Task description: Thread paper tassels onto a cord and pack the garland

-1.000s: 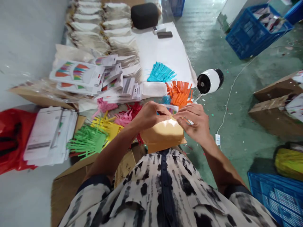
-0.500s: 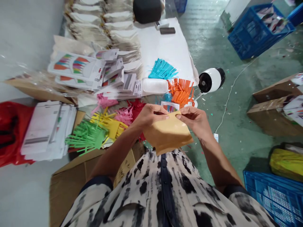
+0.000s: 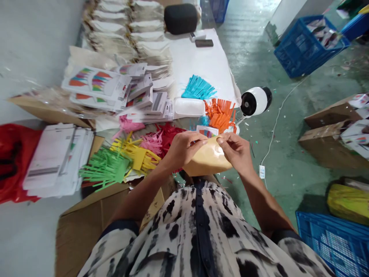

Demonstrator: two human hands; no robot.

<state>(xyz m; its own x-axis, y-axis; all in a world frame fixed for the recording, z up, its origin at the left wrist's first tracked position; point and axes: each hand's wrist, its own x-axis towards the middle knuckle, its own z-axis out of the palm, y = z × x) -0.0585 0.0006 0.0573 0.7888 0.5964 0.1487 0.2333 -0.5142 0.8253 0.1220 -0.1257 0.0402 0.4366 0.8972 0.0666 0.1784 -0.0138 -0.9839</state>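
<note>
Between my hands hangs a yellow-tan sheet (image 3: 206,158), perhaps paper or an envelope, bowed and glossy near its right side. My left hand (image 3: 184,148) pinches its upper edge at the left. At the right of the same edge, my right hand (image 3: 235,149) grips it between thumb and fingers. Just beyond the fingertips lies a small printed card (image 3: 206,130), partly covered by my hands. Orange tissue fringe (image 3: 221,115) is behind it, beside a white rectangular tray (image 3: 188,107). Crimson fringe (image 3: 168,138) lies left of my left hand.
Blue fringe (image 3: 198,87) rests on the white tabletop. Yellow (image 3: 141,157) and green fringe (image 3: 106,165) lie to the left, with printed packages (image 3: 96,82) stacked behind. A white fan (image 3: 257,101) stands right of the table. Blue crates (image 3: 305,48) and cartons (image 3: 323,142) occupy the floor.
The sheet's lower edge has swung up, so it looks shorter and more curved. My hands keep hold of its top edge and have shifted slightly. The view has tilted a little.
</note>
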